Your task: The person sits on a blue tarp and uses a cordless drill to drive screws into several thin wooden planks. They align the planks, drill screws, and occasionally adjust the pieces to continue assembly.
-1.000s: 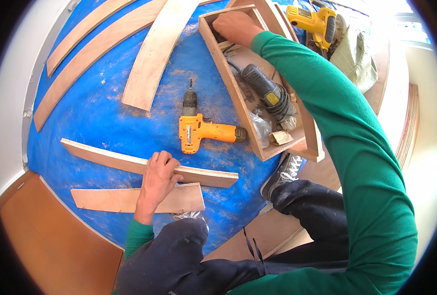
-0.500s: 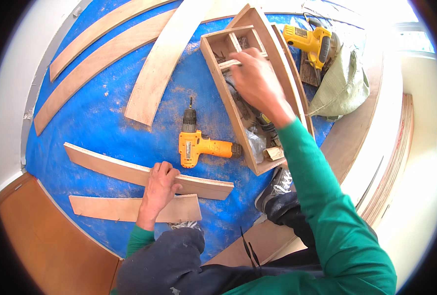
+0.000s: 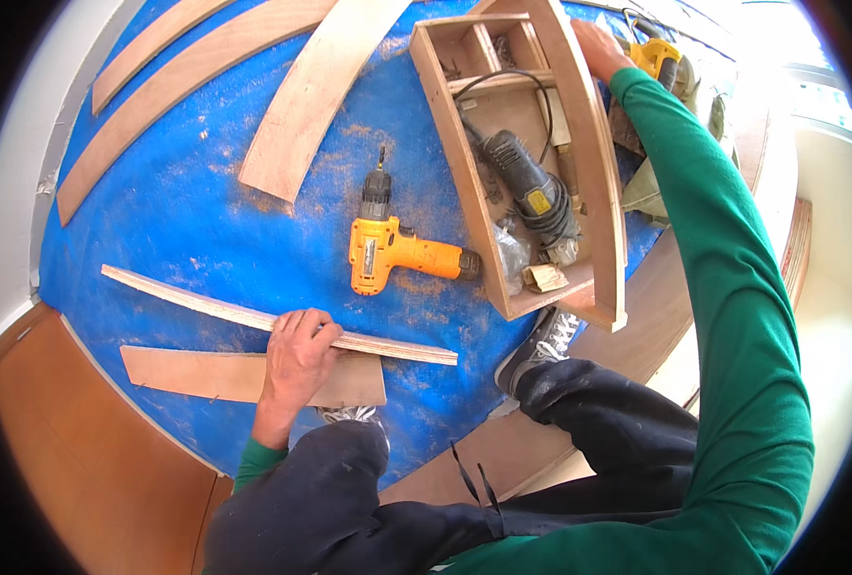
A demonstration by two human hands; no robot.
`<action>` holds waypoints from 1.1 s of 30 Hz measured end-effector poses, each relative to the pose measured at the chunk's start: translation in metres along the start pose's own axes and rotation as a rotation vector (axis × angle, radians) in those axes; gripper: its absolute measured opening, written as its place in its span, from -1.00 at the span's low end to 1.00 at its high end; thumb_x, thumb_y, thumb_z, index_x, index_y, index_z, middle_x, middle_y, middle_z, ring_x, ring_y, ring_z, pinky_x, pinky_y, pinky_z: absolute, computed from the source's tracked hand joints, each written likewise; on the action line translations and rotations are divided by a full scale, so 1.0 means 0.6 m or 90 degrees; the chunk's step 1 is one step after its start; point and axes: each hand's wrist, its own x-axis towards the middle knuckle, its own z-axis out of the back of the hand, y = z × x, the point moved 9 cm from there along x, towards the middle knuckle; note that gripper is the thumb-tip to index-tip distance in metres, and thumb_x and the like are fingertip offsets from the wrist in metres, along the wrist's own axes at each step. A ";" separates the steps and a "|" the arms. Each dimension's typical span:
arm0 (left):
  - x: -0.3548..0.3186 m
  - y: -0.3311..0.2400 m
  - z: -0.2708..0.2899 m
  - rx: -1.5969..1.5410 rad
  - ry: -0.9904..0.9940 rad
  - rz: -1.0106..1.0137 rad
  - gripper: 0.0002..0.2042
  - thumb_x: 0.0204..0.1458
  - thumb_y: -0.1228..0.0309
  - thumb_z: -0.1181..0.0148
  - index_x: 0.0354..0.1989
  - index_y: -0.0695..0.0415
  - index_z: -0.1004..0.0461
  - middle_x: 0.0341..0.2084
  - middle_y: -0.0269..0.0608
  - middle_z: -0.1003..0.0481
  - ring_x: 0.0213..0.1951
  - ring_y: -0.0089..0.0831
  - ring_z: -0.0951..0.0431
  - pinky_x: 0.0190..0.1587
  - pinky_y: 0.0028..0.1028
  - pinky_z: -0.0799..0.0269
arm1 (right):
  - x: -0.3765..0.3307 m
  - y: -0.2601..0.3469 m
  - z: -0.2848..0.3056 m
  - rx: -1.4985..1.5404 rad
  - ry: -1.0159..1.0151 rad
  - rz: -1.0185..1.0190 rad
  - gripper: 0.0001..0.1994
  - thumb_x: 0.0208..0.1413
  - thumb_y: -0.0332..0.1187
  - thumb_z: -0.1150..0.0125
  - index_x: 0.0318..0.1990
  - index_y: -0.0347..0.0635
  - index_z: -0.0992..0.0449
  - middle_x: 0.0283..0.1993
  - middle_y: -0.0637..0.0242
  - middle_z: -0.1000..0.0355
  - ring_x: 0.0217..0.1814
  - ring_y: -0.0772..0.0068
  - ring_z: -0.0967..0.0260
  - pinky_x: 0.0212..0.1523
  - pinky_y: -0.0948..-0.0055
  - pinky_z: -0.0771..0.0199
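Observation:
My left hand is closed around a narrow curved plywood strip, which stands on edge on the blue sheet. Just below it, a shorter flat plywood piece lies partly under my wrist. My right hand reaches past the far right side of a wooden toolbox, next to a yellow power tool; its fingers are hidden. Inside the box rest a black angle grinder with a coiled cord, a clear plastic bag and a small wood block. An orange cordless drill lies between strip and box.
Long curved plywood boards and a wide board lie at the far left on the blue sheet. A pale green sack sits right of the box. My shoe stands by the box's near end.
My right hand has gone from above the box's compartments to beyond its right side, uncovering the grinder. Under my left hand the strip has tipped up, showing its layered edge.

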 end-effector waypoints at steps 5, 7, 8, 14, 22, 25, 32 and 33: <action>-0.015 0.000 -0.003 0.024 0.005 0.007 -0.73 -0.17 0.64 -0.41 -0.28 0.07 -0.57 -0.27 -0.28 -0.53 -0.15 -0.15 -0.60 -0.07 -0.13 -0.42 | 0.033 -0.011 -0.071 0.044 0.055 -0.020 -0.69 0.39 -0.21 -0.29 0.09 -0.23 -0.71 -0.07 -0.07 -0.73 0.02 -0.08 -0.75 0.08 0.01 -0.73; -0.021 -0.004 -0.005 0.037 0.027 -0.006 -0.73 -0.17 0.64 -0.40 -0.29 0.06 -0.57 -0.28 -0.29 -0.52 -0.17 -0.16 -0.60 -0.09 -0.13 -0.41 | 0.029 -0.004 -0.071 0.028 0.037 -0.006 -0.69 0.40 -0.20 -0.27 0.08 -0.24 -0.70 -0.06 -0.08 -0.71 0.03 -0.09 -0.73 0.09 0.00 -0.71; -0.025 -0.003 -0.008 0.042 0.049 0.001 -0.73 -0.18 0.64 -0.40 -0.29 0.06 -0.57 -0.29 -0.29 -0.52 -0.18 -0.16 -0.60 -0.10 -0.13 -0.40 | 0.023 0.000 -0.066 0.024 0.030 -0.001 -0.69 0.40 -0.20 -0.26 0.07 -0.25 -0.69 -0.06 -0.08 -0.71 0.03 -0.09 -0.72 0.09 -0.01 -0.70; -0.027 -0.020 -0.004 0.034 0.006 -0.015 -0.72 -0.19 0.64 -0.39 -0.28 0.08 -0.55 -0.26 -0.25 -0.53 -0.13 -0.14 -0.59 -0.08 -0.12 -0.40 | 0.011 0.024 -0.019 0.026 0.004 0.014 -0.68 0.43 -0.19 -0.22 0.05 -0.28 -0.67 -0.04 -0.08 -0.66 0.05 -0.12 -0.66 0.10 -0.05 -0.63; -0.017 -0.018 -0.010 -0.014 0.010 -0.036 -0.63 -0.15 0.61 -0.48 -0.09 0.10 -0.65 -0.14 -0.20 -0.62 0.00 -0.09 -0.65 0.11 -0.10 -0.48 | -0.012 0.046 -0.024 0.046 -0.015 0.064 -0.66 0.47 -0.18 -0.16 0.01 -0.32 -0.64 -0.02 -0.08 -0.59 0.07 -0.16 -0.57 0.12 -0.11 -0.54; -0.009 -0.017 -0.005 -0.014 -0.013 -0.042 -0.65 -0.12 0.60 -0.50 -0.09 0.11 -0.66 -0.16 -0.19 -0.63 0.01 -0.09 -0.67 0.14 -0.10 -0.51 | -0.006 0.049 -0.014 0.042 -0.026 0.086 -0.65 0.48 -0.17 -0.13 0.00 -0.34 -0.63 -0.01 -0.08 -0.57 0.08 -0.17 -0.54 0.12 -0.13 -0.51; -0.016 -0.020 0.001 0.010 -0.034 -0.038 -0.65 -0.09 0.61 -0.53 -0.08 0.11 -0.68 -0.15 -0.21 -0.63 0.03 -0.13 -0.68 0.20 -0.08 -0.53 | -0.012 0.012 -0.006 0.015 -0.070 0.119 -0.63 0.52 -0.16 -0.08 -0.03 -0.38 -0.60 0.01 -0.09 -0.51 0.09 -0.20 -0.47 0.14 -0.18 -0.43; -0.023 -0.016 0.001 0.011 -0.033 -0.030 -0.63 -0.11 0.63 -0.53 -0.07 0.12 -0.69 -0.14 -0.20 -0.64 0.03 -0.11 -0.67 0.23 -0.06 -0.54 | -0.013 0.011 0.001 0.009 -0.086 0.136 -0.62 0.52 -0.16 -0.07 -0.04 -0.38 -0.60 0.01 -0.09 -0.50 0.10 -0.21 -0.46 0.14 -0.18 -0.42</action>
